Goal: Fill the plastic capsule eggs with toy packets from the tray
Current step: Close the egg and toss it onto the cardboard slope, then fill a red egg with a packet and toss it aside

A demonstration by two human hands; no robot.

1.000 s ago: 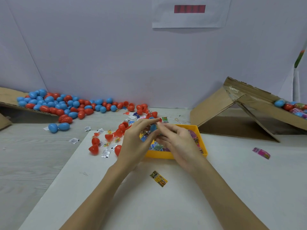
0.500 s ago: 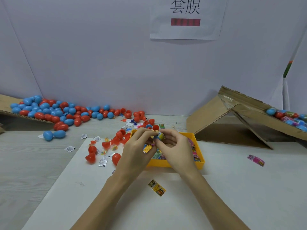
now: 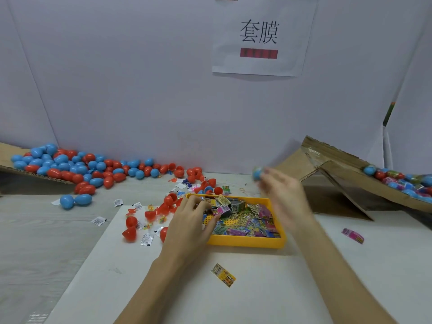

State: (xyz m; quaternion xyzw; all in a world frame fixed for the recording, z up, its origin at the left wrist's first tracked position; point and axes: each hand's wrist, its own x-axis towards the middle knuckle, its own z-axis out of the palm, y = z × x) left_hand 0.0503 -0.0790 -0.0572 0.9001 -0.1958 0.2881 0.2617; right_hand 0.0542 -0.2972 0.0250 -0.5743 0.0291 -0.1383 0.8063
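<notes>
Tray: yellow tray (image 3: 245,243) stood on the white board, heaped with printed toy packets (image 3: 243,222).
Left hand: left hand (image 3: 190,224) lay over the tray's near-left corner, fingers curled into the heap and touching a pink-and-black packet (image 3: 221,210); whether they had closed on it could not be told.
Right hand: right hand (image 3: 280,195) was raised above the tray's far-right corner and blurred; a blue egg (image 3: 257,173) sat at its fingertips, apparently pinched there, though the blur hid the grip itself.
Empty stock: loose blue and red eggs (image 3: 70,164) lay piled far left by a cardboard flap; open red halves (image 3: 131,232) lay just left of the tray.
Finished stock: a cardboard box (image 3: 346,174) far right held a row of eggs.
Strays: one packet (image 3: 223,275) lay on the board near the person, another pink one (image 3: 352,235) well right.
Step in hand: judged to be one filled egg going off toward the box, the next packet being picked.
Next move calls for: release of the egg into the box; a clean single-packet pinch from the heap; then an open egg half from the left.
</notes>
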